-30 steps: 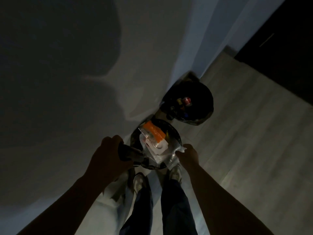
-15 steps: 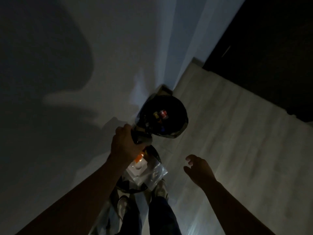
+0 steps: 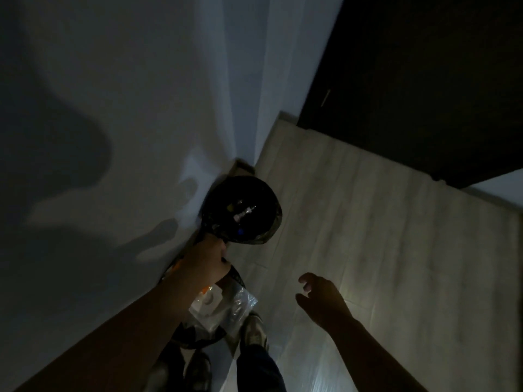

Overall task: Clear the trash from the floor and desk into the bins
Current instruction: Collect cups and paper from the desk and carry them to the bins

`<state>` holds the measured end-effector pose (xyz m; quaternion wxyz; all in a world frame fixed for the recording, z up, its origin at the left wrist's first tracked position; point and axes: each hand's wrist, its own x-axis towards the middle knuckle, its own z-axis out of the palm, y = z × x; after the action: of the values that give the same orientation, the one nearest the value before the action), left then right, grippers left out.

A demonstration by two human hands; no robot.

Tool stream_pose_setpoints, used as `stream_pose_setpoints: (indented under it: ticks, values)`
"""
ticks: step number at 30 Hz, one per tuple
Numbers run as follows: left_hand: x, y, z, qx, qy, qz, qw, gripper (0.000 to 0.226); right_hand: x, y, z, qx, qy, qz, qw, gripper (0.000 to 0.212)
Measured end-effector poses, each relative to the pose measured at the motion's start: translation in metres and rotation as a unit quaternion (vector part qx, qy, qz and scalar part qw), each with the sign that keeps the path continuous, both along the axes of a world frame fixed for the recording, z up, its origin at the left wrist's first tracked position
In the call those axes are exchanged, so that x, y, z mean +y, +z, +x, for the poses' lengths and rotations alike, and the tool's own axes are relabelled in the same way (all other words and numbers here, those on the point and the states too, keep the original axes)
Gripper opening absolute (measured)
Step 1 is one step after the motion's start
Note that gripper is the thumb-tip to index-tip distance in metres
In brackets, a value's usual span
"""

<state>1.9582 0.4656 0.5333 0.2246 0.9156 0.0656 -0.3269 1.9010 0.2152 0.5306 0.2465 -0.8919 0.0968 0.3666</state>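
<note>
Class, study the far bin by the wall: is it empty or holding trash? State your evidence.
Holding trash: small bright pieces show inside the dark far bin. How full it is, cannot tell.

Pale plank floor (image 3: 382, 250). Standing on it along the left wall: a black-lined bin (image 3: 271, 199) toward the far corner, a second bin (image 3: 198, 343) just nearer, shoes (image 3: 254, 329) beside that.
</note>
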Motion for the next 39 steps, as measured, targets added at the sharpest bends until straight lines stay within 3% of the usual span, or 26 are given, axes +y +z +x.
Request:
stream_pose_setpoints:
  ticks: [4,9,13,19,22,28,34,39]
  values:
    - [-0.002,0.035,-0.021,0.000,-0.099,0.020,0.995,0.042,-0.002,0.034,-0.014,-0.017,0.016,-0.019,1.000,0.042]
    - [-0.003,0.094,-0.053,-0.011,-0.181,0.036,0.983,0.035,0.002,0.102,-0.051,-0.059,0.006,-0.019,0.998,0.043]
    - [-0.014,0.156,-0.082,-0.048,-0.236,-0.020,0.970,0.034,0.001,0.179,-0.100,-0.141,-0.051,-0.011,0.989,0.044]
    - [-0.082,0.275,-0.115,-0.166,-0.358,-0.083,0.915,0.032,-0.034,0.299,-0.191,-0.214,-0.116,-0.096,0.965,0.045]
    - [-0.136,0.328,-0.138,-0.213,-0.429,-0.117,0.870,0.028,-0.067,0.359,-0.246,-0.244,-0.166,-0.158,0.943,0.046]
    - [-0.271,0.440,-0.234,-0.325,-0.551,-0.190,0.745,0.037,-0.131,0.470,-0.395,-0.302,-0.292,-0.277,0.864,0.048]
    - [-0.389,0.536,-0.405,-0.371,-0.633,-0.315,0.602,0.035,-0.171,0.558,-0.585,-0.332,-0.390,-0.402,0.759,0.045]
    - [-0.448,0.578,-0.562,-0.357,-0.693,-0.396,0.485,0.040,-0.175,0.607,-0.733,-0.317,-0.455,-0.485,0.677,0.047]
